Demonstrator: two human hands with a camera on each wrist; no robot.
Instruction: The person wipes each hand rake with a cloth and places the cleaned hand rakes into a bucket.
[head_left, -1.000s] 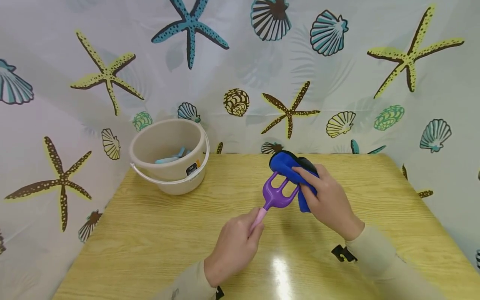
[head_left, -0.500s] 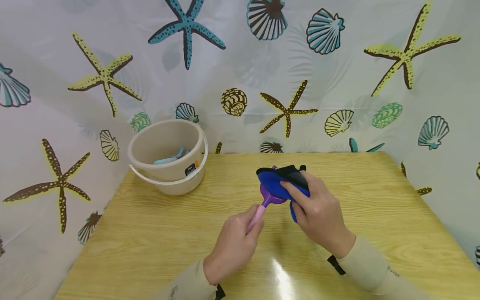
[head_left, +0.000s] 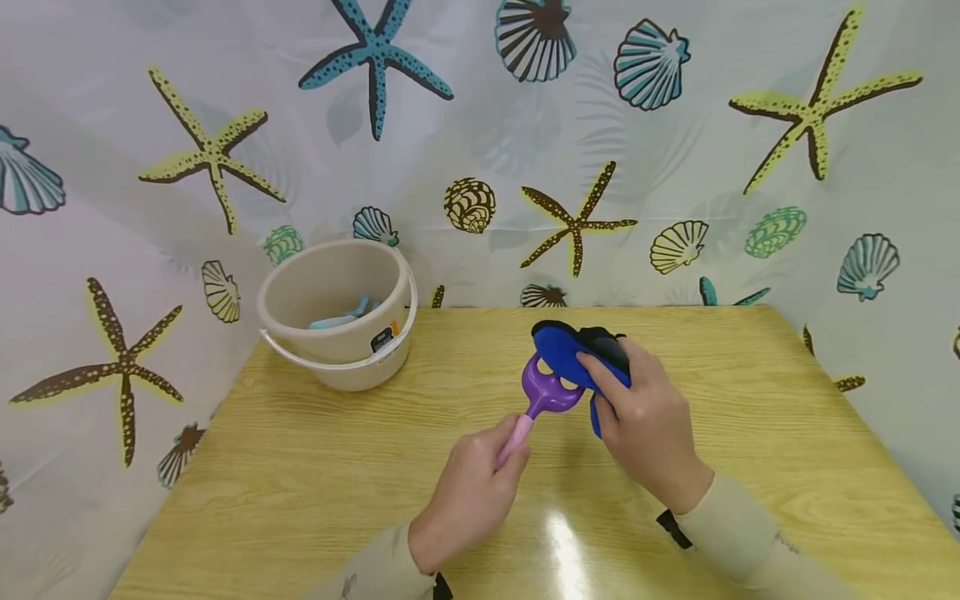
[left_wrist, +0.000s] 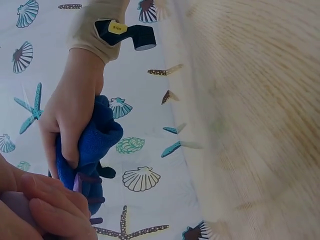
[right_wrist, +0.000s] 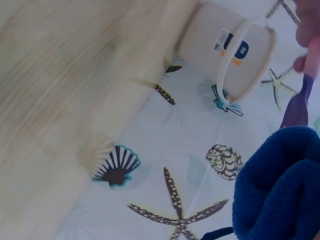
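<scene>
My left hand (head_left: 474,492) grips the pink handle of a toy hand fork (head_left: 551,393) with a purple head, held up over the table. My right hand (head_left: 656,417) holds a folded blue cloth (head_left: 564,357) with black edging against the fork's tines, covering most of them in the head view. Seen from the left wrist, the blue cloth (left_wrist: 92,142) bunches under the right hand (left_wrist: 72,112), and purple tine ends poke out beside it. In the right wrist view, thick folds of the cloth (right_wrist: 280,185) overlap the purple fork head (right_wrist: 297,107).
A beige bucket (head_left: 337,287) with a white handle stands at the back left of the wooden table (head_left: 315,475). Light-blue items (head_left: 345,317) lie inside it. A curtain (head_left: 435,125) printed with starfish and shells hangs behind the table and along its sides.
The right hand has brought the cloth down and left over the fork's tines, then slightly back up and right. The left hand keeps its grip on the fork, almost still.
</scene>
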